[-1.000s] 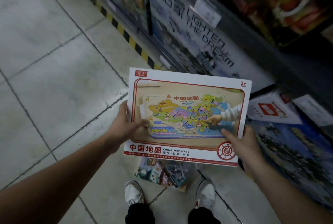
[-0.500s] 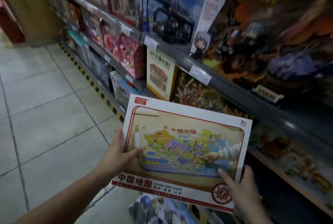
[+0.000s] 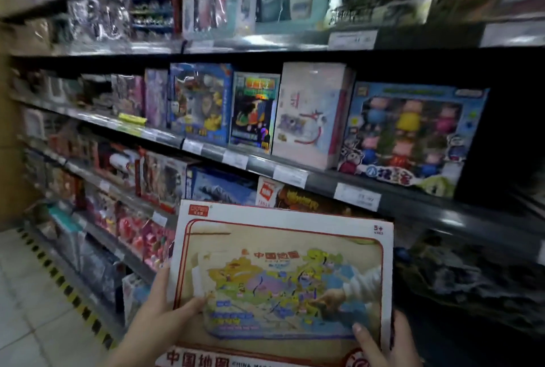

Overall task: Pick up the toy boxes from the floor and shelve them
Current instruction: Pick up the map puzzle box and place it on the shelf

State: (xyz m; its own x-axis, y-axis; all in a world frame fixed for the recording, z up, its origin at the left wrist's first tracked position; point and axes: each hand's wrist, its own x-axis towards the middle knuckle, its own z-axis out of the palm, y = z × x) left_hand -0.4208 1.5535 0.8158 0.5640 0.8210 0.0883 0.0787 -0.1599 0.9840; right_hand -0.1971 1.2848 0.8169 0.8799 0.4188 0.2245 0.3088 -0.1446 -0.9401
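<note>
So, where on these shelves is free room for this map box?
The one likely gap is the dark space right of the pig toy box on the middle shelf. Left of it, the white box and its neighbours stand packed edge to edge.

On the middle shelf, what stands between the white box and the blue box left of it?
One dark toy box stands there, upright, shown in the head view.

The map box (image 3: 283,272) is in front of the shelves (image 3: 321,182), with the left hand (image 3: 165,316) at its left edge and the right hand (image 3: 380,343) at its lower right corner. A figure box (image 3: 413,136) stands behind it, up and to the right.
</note>
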